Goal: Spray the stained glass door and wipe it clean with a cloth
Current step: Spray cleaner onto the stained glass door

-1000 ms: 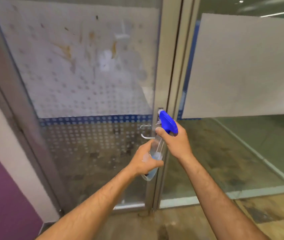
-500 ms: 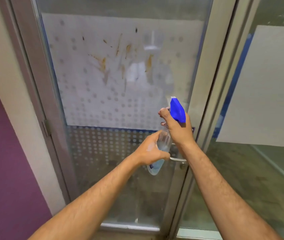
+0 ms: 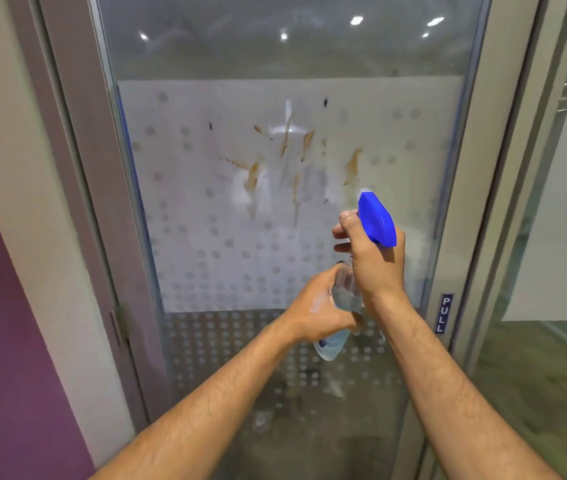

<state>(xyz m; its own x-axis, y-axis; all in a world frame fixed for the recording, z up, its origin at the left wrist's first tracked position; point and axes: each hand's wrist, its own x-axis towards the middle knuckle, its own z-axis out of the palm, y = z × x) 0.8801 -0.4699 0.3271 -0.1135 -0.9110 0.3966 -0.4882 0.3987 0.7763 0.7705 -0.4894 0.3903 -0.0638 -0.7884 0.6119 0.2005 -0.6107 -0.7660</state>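
Observation:
A glass door (image 3: 206, 237) with a frosted, dotted panel fills the view. Brown streaky stains (image 3: 296, 157) run down its upper middle. I hold a clear spray bottle (image 3: 334, 341) with a blue trigger head (image 3: 377, 220) in front of the door's right half. My right hand (image 3: 375, 261) grips the neck, fingers over the trigger, nozzle pointing up toward the stains. My left hand (image 3: 316, 313) wraps around the bottle's body from the left. No cloth is in view.
The metal door frame (image 3: 81, 168) stands at the left, beside a white and purple wall (image 3: 5, 341). A blue PULL label (image 3: 444, 313) sits on the right stile. A second glass panel (image 3: 559, 237) with a frosted sheet is at the far right.
My view has turned left and closer, bringing the stains to the middle. Both hands have lifted the bottle higher, nearer the stained patch. The door handle has gone out of sight.

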